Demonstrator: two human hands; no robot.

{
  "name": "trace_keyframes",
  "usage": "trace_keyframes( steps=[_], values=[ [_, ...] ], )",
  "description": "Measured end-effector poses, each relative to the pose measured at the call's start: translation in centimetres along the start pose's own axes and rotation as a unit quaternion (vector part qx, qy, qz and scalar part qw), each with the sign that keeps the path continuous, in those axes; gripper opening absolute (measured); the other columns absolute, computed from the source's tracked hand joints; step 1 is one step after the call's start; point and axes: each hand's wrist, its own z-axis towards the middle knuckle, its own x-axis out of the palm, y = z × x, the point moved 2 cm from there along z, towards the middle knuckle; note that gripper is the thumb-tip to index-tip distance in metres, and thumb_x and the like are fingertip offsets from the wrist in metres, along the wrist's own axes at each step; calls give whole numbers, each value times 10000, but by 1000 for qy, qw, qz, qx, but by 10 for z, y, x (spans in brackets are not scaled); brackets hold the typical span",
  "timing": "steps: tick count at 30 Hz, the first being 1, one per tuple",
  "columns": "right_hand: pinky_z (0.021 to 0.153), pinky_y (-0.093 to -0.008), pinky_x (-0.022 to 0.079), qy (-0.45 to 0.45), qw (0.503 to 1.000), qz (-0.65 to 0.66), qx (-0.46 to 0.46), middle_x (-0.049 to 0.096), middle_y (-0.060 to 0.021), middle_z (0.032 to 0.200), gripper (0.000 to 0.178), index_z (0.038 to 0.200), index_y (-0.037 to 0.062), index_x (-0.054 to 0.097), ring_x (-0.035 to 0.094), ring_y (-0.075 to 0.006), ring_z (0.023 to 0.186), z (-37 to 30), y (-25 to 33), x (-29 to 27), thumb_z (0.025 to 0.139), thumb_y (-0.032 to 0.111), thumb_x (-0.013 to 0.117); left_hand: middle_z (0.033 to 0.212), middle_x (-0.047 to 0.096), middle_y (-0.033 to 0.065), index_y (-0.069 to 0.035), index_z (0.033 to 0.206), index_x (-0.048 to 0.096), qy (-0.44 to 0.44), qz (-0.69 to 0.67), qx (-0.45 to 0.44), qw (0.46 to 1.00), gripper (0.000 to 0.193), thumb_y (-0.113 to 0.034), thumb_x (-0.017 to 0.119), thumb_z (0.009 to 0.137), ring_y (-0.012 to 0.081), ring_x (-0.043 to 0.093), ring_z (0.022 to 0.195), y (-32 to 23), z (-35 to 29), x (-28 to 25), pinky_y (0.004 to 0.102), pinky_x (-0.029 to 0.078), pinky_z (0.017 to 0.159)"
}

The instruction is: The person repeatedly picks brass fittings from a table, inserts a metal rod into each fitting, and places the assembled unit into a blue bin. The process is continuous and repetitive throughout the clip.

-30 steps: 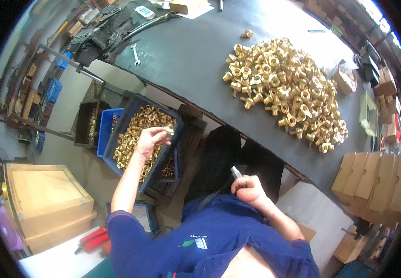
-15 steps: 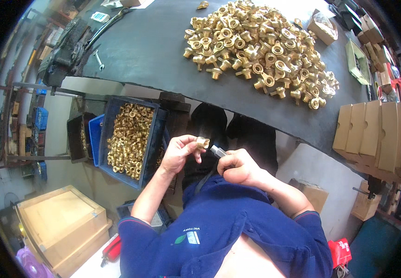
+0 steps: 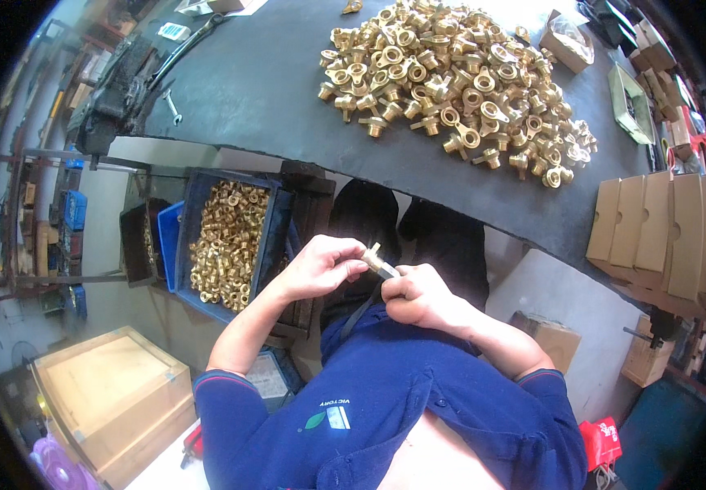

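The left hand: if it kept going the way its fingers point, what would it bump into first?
Most likely the right hand. The left hand points toward it, and both hands already pinch the same small brass fitting between them, though depth is hard to judge.

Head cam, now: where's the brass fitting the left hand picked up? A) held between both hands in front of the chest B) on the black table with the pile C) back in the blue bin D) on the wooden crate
A: the left hand and right hand meet on one brass fitting in front of the chest, clear of the blue bin and the pile on the black table.
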Motion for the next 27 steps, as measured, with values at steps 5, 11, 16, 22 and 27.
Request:
trace_keyframes(
  steps=[5, 11, 16, 22, 27],
  values=[
    [363, -261, 299, 12, 855, 497, 150, 456, -50, 502, 84, 596, 12, 552, 417, -140, 395, -3, -18, 6, 645, 42, 491, 661, 574, 1, -8, 888, 603, 0, -78, -26, 997, 81, -54, 573, 828, 53, 521, 584, 9, 7, 5, 210, 428, 537],
    [348, -217, 238, -91, 844, 515, 118, 443, -64, 508, 99, 582, -50, 530, 342, -93, 387, -11, -23, 1, 584, -65, 432, 658, 585, 0, -20, 906, 639, -194, -48, 28, 979, 114, -33, 563, 823, 44, 526, 570, -2, 31, -42, 205, 442, 518],
    [374, -211, 267, -126, 872, 462, 106, 488, -20, 510, 136, 604, -19, 570, 378, -66, 392, -20, -34, -5, 585, -38, 436, 649, 591, 87, -20, 874, 627, -316, 295, 142, 890, 110, -78, 589, 788, 159, 564, 563, -25, 90, -120, 272, 434, 543],
    [369, -202, 248, -172, 855, 480, 95, 461, -38, 510, 102, 626, -39, 551, 345, -68, 400, -35, -37, -8, 615, -31, 449, 766, 642, 87, -135, 805, 660, -431, 389, 85, 810, 148, -263, 609, 750, 298, 612, 741, -29, 163, -197, 385, 482, 652],
    [380, -203, 253, -182, 846, 486, 123, 484, -21, 531, 141, 665, -31, 576, 351, -60, 396, -43, -49, -11, 615, -22, 444, 891, 652, 87, -181, 883, 685, -410, 353, -11, 841, 178, -273, 609, 750, 269, 618, 834, -10, 217, -218, 370, 485, 747]
  ],
)
